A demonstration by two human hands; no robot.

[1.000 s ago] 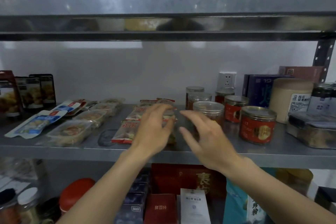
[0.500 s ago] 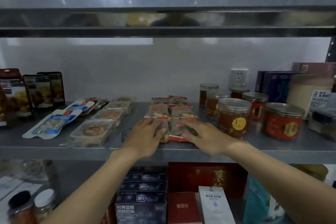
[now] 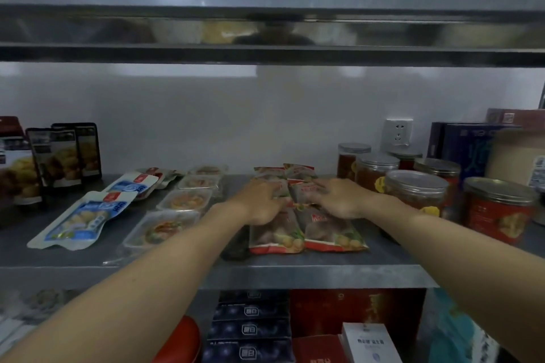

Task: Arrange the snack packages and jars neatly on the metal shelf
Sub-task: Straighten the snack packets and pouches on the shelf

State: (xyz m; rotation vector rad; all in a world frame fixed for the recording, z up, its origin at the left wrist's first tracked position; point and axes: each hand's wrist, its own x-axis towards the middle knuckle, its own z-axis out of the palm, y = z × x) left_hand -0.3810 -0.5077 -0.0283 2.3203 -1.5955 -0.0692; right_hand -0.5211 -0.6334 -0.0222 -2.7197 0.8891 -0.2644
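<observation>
Your left hand (image 3: 259,200) and right hand (image 3: 336,197) press flat, palms down, on red snack packs (image 3: 303,230); jars (image 3: 415,191) just right.

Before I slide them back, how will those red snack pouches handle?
The red pouches look soft and crinkly, so probably floppy and light. Lying flat on the smooth metal shelf, they should slide easily but may skew or overlap.

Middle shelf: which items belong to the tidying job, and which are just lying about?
Job:
- red snack packets, under left hand and right hand
- blue-and-white pouches
- clear trays
- metal-lidded jars
- metal shelf

Lying about:
- wall socket
- boxes on the lower shelf
</observation>
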